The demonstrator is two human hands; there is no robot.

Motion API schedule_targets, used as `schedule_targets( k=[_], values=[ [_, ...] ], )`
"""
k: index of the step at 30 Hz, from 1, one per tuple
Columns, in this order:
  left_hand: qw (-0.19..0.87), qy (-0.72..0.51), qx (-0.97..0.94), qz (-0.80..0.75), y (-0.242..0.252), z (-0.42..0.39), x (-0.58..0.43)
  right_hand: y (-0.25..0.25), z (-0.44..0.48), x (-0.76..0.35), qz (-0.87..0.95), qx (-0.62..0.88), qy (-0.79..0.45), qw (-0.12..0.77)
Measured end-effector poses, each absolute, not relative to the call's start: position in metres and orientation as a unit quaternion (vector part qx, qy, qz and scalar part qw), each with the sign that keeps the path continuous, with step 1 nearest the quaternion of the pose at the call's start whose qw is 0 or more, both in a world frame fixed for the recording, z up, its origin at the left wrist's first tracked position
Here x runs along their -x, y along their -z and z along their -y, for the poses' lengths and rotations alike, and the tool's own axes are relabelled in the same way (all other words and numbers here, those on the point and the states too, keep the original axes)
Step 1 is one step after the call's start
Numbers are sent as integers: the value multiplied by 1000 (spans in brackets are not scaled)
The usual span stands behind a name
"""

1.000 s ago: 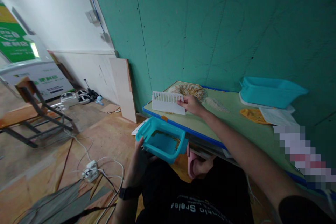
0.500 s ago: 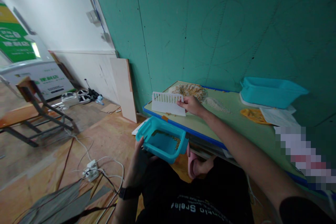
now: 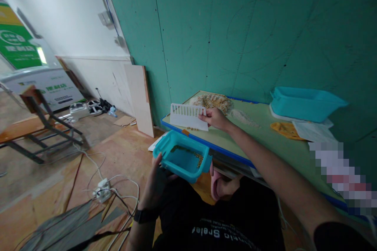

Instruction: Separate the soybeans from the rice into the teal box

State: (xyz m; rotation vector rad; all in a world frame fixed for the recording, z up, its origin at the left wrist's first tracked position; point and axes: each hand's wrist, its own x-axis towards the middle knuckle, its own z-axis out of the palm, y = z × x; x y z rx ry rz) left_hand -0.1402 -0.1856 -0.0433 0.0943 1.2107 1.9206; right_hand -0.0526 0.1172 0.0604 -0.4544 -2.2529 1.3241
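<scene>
My right hand (image 3: 216,118) pinches the right end of a white slotted plastic divider (image 3: 187,119), which stands on edge on the pale green tabletop (image 3: 232,133). Behind it lies a heap of soybeans and rice-like grains (image 3: 213,102). A few loose soybeans (image 3: 192,128) rest in front of the divider, close to the blue table edge. My left hand (image 3: 156,176) grips the left side of a turquoise plastic basin (image 3: 184,172) just below that edge. Some soybeans (image 3: 198,159) sit inside the basin at its right; its underside is hidden.
A second turquoise basin (image 3: 308,104) stands at the table's back right, beside a yellow cloth (image 3: 284,130) and white sheets. A green wall (image 3: 241,27) borders the table behind. On the floor at left are a power strip (image 3: 102,190) with cables and a wooden chair (image 3: 38,125).
Almost nothing differs. Both hands keep their holds on the divider and the basin, and the view has shifted very slightly.
</scene>
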Motion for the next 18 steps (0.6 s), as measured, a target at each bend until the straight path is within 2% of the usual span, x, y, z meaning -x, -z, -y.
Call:
schedule_targets(
  k=[8, 18],
  values=[
    [411, -764, -53, -495, 44, 185, 136, -63, -114, 49, 810, 165, -523, 209],
    [427, -753, -28, -500, 52, 179, 136, -58, -122, 11, 836, 179, -472, 216]
  ],
)
